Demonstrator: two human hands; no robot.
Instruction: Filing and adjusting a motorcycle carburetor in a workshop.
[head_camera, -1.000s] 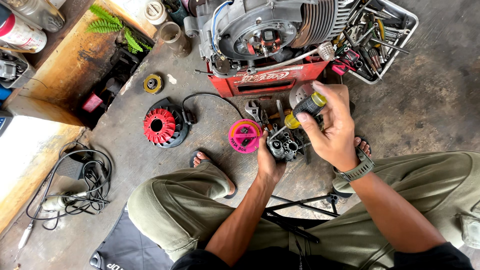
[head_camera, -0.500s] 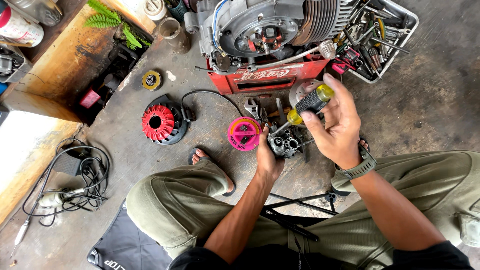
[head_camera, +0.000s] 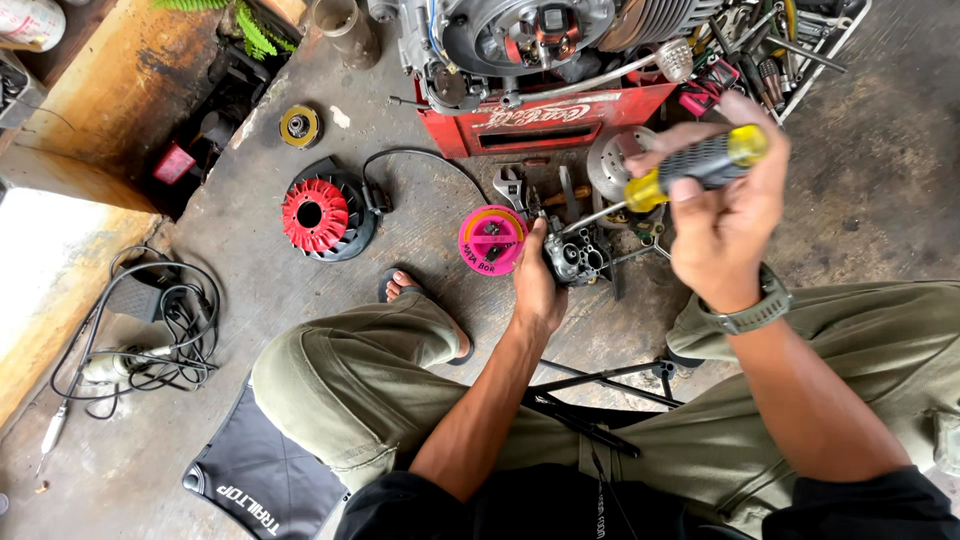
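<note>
Since a moment ago the right hand (head_camera: 725, 215) has lifted up toward 1 o'clock, fingers wrapped on the screwdriver (head_camera: 690, 168) with its knurled black-and-yellow handle. The left hand (head_camera: 535, 285) stays clamped around the lumpy cast-metal carburetor (head_camera: 578, 258) dead centre. A round pink plastic tin (head_camera: 492, 240) sits at its 9 o'clock on rough concrete floor (head_camera: 880, 180).

Yellow-and-black screwdriver (head_camera: 690, 168) angles its tip into the small grey carburetor (head_camera: 575, 258).

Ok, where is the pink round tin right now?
In the head view the pink round tin lies on the concrete floor, just left of the left hand gripping the small metal carburettor, right of the red fan wheel.
</note>
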